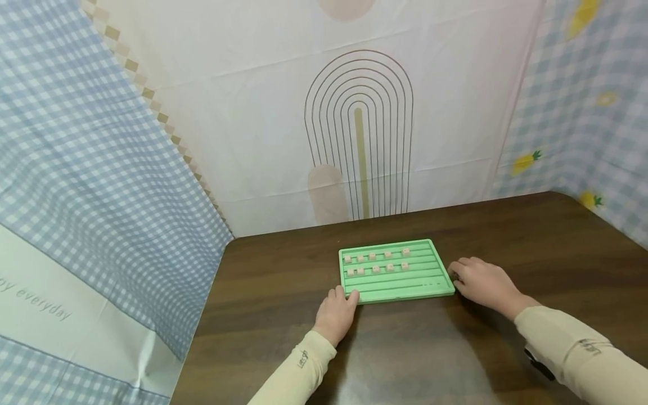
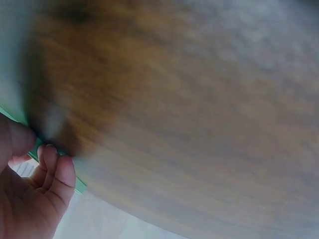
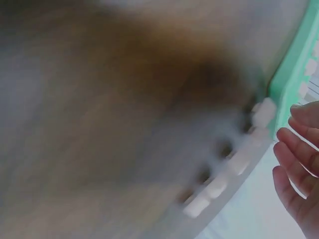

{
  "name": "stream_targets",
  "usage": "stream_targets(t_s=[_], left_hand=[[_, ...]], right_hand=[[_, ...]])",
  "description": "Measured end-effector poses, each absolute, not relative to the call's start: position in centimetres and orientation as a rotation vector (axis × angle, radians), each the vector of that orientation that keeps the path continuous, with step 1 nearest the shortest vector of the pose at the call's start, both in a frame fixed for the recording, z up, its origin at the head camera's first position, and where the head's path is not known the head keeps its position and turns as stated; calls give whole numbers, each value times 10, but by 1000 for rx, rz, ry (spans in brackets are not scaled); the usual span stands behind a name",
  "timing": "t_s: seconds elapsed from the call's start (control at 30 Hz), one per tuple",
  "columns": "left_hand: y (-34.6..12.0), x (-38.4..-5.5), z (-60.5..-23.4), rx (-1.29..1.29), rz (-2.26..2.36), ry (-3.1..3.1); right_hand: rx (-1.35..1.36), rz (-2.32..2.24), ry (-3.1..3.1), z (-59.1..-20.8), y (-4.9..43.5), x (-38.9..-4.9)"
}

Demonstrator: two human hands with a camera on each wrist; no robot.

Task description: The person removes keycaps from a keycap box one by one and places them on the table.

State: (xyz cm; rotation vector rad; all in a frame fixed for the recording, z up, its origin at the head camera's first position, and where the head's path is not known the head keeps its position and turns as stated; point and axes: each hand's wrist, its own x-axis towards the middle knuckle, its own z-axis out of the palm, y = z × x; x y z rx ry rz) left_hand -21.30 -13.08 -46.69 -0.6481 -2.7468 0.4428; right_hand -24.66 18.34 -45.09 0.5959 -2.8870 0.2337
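Note:
A light green tray [image 1: 395, 289] with raised rails lies on the table, two rows of small beige cubes [image 1: 376, 269] standing on it. At its near left corner, my left hand [image 1: 336, 312] holds the edge between thumb and fingers; the left wrist view shows the fingers [image 2: 62, 174] bent against the green rim. Beside the tray's right edge is my right hand [image 1: 485, 284], its fingers [image 3: 294, 149] loosely bent with nothing seen between them. Several pale cubes [image 3: 217, 186] lie in a line on the table near that hand in the right wrist view, blurred.
The dark brown wooden table [image 1: 273, 281] ends at a patterned white cloth [image 1: 263, 140] behind it. Blue checked cloth [image 1: 101, 140] hangs at the left, and more checked cloth [image 1: 572, 124] with pineapple prints at the right.

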Motion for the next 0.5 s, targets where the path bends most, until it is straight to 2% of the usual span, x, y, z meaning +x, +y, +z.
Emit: stream_targets(t_s=[0.23,0.5], left_hand=[[-135,-211,-467,-627,394,-2715],[-130,-211,-470,-611,444,-2651]], right_hand=[[586,419,-2931,-456,140,-271],[610,361,-2879,-460,105,-289]])
